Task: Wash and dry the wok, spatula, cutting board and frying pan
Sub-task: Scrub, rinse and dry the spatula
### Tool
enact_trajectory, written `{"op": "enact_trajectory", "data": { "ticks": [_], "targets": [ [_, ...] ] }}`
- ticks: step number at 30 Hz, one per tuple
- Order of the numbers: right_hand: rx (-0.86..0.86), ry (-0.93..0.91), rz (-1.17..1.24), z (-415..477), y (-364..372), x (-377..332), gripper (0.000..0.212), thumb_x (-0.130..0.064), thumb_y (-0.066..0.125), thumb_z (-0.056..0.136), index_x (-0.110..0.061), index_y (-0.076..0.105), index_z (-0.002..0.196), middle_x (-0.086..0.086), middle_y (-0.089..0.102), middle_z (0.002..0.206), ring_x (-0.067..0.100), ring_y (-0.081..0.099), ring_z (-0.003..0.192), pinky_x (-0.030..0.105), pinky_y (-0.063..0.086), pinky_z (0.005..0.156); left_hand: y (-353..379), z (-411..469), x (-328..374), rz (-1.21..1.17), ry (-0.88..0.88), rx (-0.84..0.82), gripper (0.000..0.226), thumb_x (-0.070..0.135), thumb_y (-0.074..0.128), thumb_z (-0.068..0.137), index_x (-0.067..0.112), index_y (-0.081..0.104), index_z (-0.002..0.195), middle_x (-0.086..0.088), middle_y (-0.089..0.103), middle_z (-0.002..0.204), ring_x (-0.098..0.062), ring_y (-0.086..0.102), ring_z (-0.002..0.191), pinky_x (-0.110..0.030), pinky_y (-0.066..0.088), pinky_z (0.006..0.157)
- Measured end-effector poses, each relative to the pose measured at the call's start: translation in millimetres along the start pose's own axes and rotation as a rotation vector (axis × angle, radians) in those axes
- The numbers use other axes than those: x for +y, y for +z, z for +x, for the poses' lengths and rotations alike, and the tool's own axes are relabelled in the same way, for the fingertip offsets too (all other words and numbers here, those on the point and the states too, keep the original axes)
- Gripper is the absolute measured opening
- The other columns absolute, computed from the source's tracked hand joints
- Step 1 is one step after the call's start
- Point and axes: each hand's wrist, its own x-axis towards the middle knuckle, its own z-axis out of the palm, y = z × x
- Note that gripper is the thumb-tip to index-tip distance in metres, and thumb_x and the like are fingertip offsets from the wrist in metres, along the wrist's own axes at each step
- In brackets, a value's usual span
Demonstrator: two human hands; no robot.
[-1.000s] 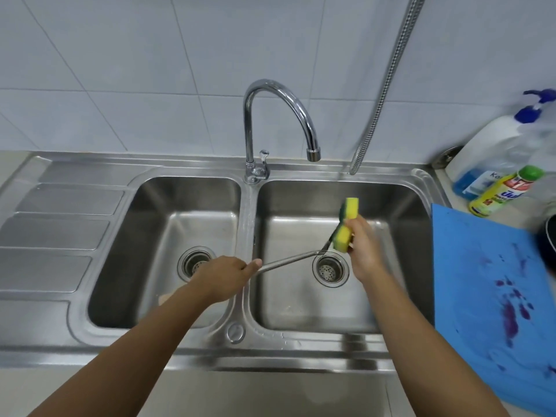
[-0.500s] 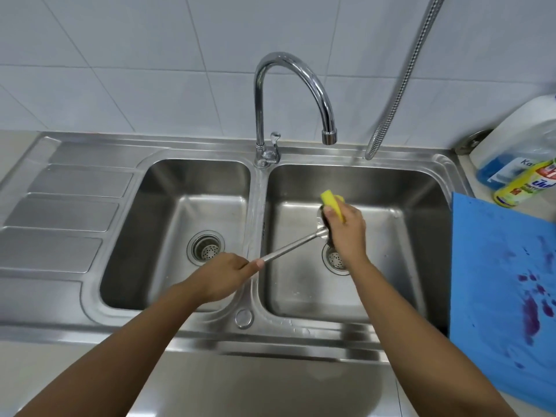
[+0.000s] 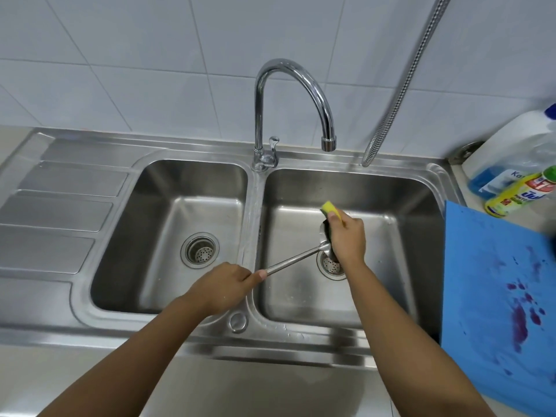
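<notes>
A steel spatula (image 3: 296, 261) slants over the right sink basin (image 3: 400, 206). My left hand (image 3: 224, 287) grips the end of its handle above the divider between the basins. My right hand (image 3: 346, 239) holds a yellow and green sponge (image 3: 331, 209) pressed against the spatula's blade, which is mostly hidden behind the sponge and my fingers. A blue cutting board (image 3: 493, 284) with purple stains lies on the counter to the right of the sink. No wok or frying pan is in view.
A chrome tap (image 3: 304, 88) arches over the right basin, no water running. A metal hose (image 3: 400, 94) hangs at the back right. A yellow dish soap bottle (image 3: 520, 195) and a large white bottle (image 3: 511, 152) stand at far right. The left basin (image 3: 168, 221) and the ribbed drainboard (image 3: 54, 212) lie to the left.
My right hand with the sponge has slid down along the spatula's blade, towards the drain. My left hand keeps its hold on the handle. The view has tilted slightly.
</notes>
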Motion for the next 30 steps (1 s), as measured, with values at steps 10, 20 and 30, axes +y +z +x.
{"op": "enact_trajectory", "data": {
  "ticks": [10, 20, 30],
  "targets": [
    [-0.018, -0.109, -0.126, 13.8, 3.1, 26.6, 0.035, -0.055, 0.046, 0.091, -0.041, 0.065, 0.117, -0.003, 0.050, 0.102, 0.019, 0.062, 0.095, 0.031, 0.046, 0.080, 6.7, -4.7, -12.8, -0.076, -0.027, 0.038, 0.070, 0.076, 0.030, 0.086, 0.014, 0.038, 0.054, 0.001, 0.041, 0.051, -0.012, 0.039, 0.050, -0.031, 0.038, 0.058],
    [0.075, -0.139, -0.081, -21.6, 5.4, 30.8, 0.041, -0.050, 0.043, 0.094, -0.041, 0.056, 0.131, 0.000, 0.048, 0.122, 0.023, 0.054, 0.109, 0.035, 0.049, 0.086, 14.7, -6.9, -17.8, -0.325, -0.116, 0.029, 0.065, 0.068, 0.039, 0.090, 0.014, 0.039, 0.054, 0.001, 0.040, 0.047, -0.014, 0.039, 0.050, -0.030, 0.037, 0.061],
    [0.059, -0.548, -0.252, -28.7, -1.9, 33.1, 0.021, -0.025, 0.063, 0.083, -0.030, 0.074, 0.100, 0.007, 0.056, 0.110, 0.029, 0.055, 0.088, 0.037, 0.049, 0.072, 3.9, 1.7, -11.2, -0.263, -0.154, 0.049, 0.065, 0.066, 0.039, 0.093, 0.014, 0.034, 0.054, 0.001, 0.038, 0.049, -0.014, 0.038, 0.050, -0.030, 0.034, 0.059]
  ]
}}
